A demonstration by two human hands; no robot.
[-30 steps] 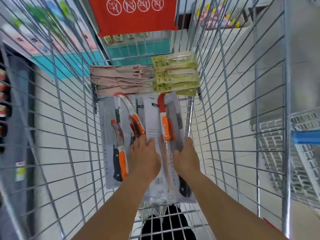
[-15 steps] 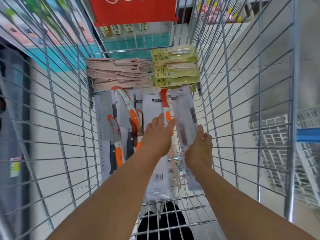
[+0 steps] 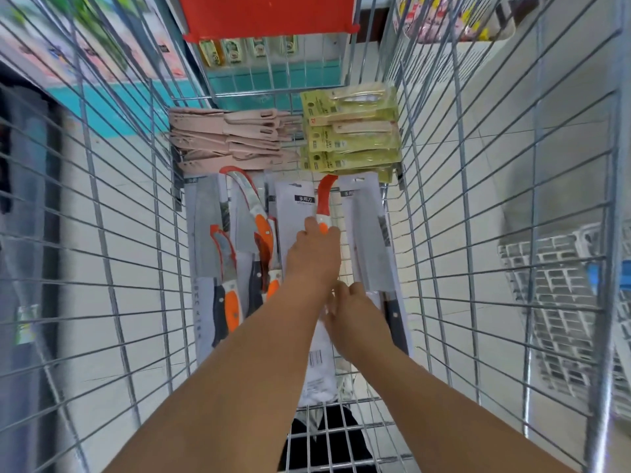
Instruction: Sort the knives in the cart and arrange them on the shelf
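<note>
Knives lie on the floor of a wire cart (image 3: pixel 440 213). My left hand (image 3: pixel 312 261) reaches forward, its fingers curled over the orange handle of a knife with a curved red sheath (image 3: pixel 324 196). My right hand (image 3: pixel 356 319) is nearer to me, fingers curled at the right edge of a long white knife package (image 3: pixel 295 220). A grey carded cleaver (image 3: pixel 370 240) lies just right of both hands. More carded cleavers and orange-handled knives (image 3: pixel 232 302) lie on the left side.
Pink sheathed knives (image 3: pixel 222 138) are stacked at the cart's far left, green carded knives (image 3: pixel 351 138) at the far right. A red panel (image 3: pixel 269 15) hangs on the cart's front wall. Another wire cart (image 3: pixel 560 302) stands to the right.
My left hand reached further forward onto the orange handle. My right hand let go of the grey carded cleaver and pulled back to the white package's edge.
</note>
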